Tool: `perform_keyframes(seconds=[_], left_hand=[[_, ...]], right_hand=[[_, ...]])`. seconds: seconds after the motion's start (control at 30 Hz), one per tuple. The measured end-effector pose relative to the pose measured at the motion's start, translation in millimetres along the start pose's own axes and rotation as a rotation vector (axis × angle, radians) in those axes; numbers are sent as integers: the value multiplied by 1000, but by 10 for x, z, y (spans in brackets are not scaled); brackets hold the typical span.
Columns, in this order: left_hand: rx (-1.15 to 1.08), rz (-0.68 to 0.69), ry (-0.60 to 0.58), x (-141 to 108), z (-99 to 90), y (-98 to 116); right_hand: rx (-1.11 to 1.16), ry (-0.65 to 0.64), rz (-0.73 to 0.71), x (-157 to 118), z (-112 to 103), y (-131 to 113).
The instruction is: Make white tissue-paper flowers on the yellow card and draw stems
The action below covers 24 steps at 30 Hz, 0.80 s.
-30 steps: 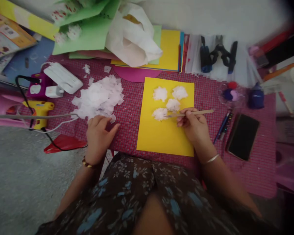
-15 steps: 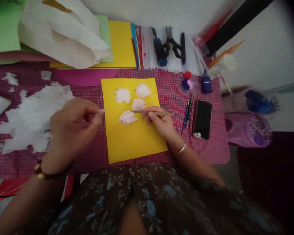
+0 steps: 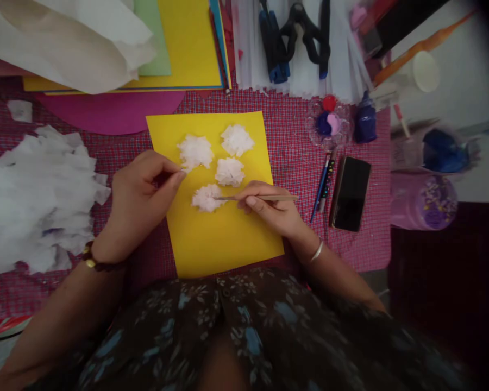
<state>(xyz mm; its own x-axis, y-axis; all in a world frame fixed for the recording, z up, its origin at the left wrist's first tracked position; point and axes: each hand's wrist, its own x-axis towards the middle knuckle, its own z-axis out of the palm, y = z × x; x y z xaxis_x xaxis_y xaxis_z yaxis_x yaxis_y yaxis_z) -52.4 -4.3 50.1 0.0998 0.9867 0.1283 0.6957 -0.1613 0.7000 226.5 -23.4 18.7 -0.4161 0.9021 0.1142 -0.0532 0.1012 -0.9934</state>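
A yellow paper sheet [image 3: 224, 239] lies in front of me, bearing several white tissue-paper puffs with ruffled edges. My right hand [image 3: 269, 206] grips a thin wooden stick [image 3: 283, 198], whose tip reaches into the lowest puff [image 3: 207, 197]. Over the sheet's left edge, my left hand [image 3: 144, 190] is closed in a pinch with a small piece of white paper [image 3: 185, 170] at its fingertips, just below the upper-left puff [image 3: 195, 151]. To the left of that hand spreads a pile of white paper pieces [image 3: 44, 195].
Right of the sheet are a phone [image 3: 351, 194], a blue brush [image 3: 319, 190], a clear paint dish [image 3: 313, 136] and a blue bottle [image 3: 365, 119]. Black pliers-like clamps [image 3: 301, 32] lie at the back. Coloured sheets [image 3: 187, 49] and crumpled white paper [image 3: 77, 49] sit back left.
My left hand has moved right with the paper piece, from beside the sheet to over its edge. The stick's tip still meets the lowest puff. The view has shifted closer.
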Motion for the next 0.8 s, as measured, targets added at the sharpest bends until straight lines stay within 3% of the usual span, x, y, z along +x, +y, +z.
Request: perform_keyframes(seconds=[0.2, 0.33, 0.43, 0.63, 0.8], left_hand=[[-34, -47, -82, -41, 68, -50], [-50, -50, -103, -41, 93, -84], [-68, -82, -92, -25, 92, -107], [-94, -113, -77, 9, 105, -139], [-60, -110, -79, 13, 101, -146]], right_hand=[[-41, -10, 11, 2, -12, 3], [18, 83, -9, -2, 1, 25], [-10, 133, 53, -5, 26, 21], [-117, 85, 43, -9, 66, 17], [-54, 54, 41, -12, 34, 12]])
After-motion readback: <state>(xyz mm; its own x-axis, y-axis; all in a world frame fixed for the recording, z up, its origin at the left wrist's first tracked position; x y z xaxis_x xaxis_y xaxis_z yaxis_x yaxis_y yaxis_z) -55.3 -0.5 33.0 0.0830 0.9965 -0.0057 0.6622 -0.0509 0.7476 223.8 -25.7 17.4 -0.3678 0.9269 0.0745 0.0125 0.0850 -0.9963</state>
